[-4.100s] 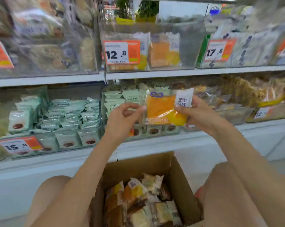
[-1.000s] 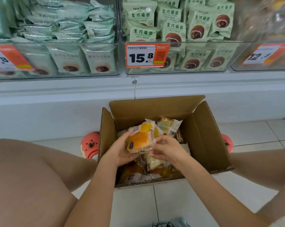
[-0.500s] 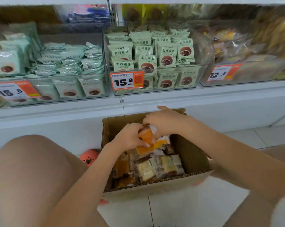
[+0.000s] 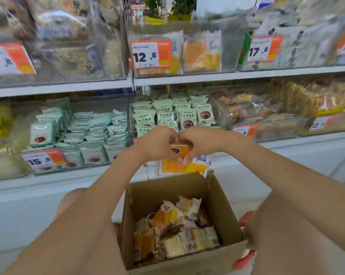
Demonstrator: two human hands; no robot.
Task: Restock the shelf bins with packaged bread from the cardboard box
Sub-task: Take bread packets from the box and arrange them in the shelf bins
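Hands, left (image 4: pixel 157 142) and right (image 4: pixel 201 140), grip orange bread packs (image 4: pixel 184 164), hiding their tops; upper shelf bins (image 4: pixel 187 50) blurred.

This is a shop, at a packaged-bread aisle. White shelves (image 4: pixel 187 76) run across in tiers, each lined edge to edge with clear bins (image 4: pixel 233 46) full of wrapped goods. Orange-and-white price tags (image 4: pixel 151 54) hang on the bin fronts, reading 12.8, 17.8 and 15.8. One bin holds rows of identical green packs (image 4: pixel 173 116), stock rather than household supply. On the tiled floor below the lowest shelf stands an open cardboard box (image 4: pixel 223 205) of mixed wrapped bread.
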